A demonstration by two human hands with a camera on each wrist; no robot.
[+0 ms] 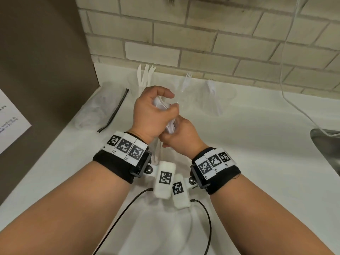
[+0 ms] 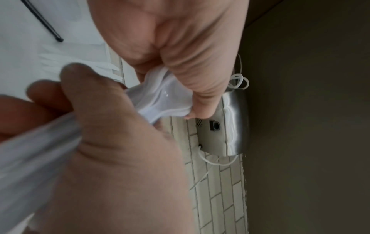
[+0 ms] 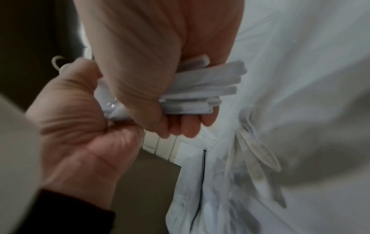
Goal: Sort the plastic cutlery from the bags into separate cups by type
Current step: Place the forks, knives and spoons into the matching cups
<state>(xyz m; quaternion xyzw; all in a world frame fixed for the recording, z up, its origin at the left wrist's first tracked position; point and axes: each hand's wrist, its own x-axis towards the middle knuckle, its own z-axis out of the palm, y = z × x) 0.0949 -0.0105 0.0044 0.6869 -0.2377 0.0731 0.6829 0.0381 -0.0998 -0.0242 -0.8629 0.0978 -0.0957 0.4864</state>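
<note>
Both hands meet above the white counter (image 1: 257, 135) around a bundle of white plastic spoons (image 1: 170, 126). My left hand (image 1: 165, 105) grips the bowl end (image 2: 166, 98). My right hand (image 1: 171, 137) grips the handles (image 3: 200, 88) from below. Under the hands lies a clear bag (image 3: 258, 158) with more spoons inside. Three clear cups stand at the back wall: one with knives (image 1: 144, 78), one with a fork (image 1: 186, 80), and one with more white pieces (image 1: 212, 89) whose type I cannot tell.
A flat clear bag with a black zip strip (image 1: 114, 111) lies at the back left beside a brown panel (image 1: 46, 52). A steel sink edge (image 1: 323, 144) is at the right. A white cable (image 1: 287, 70) hangs down the brick wall.
</note>
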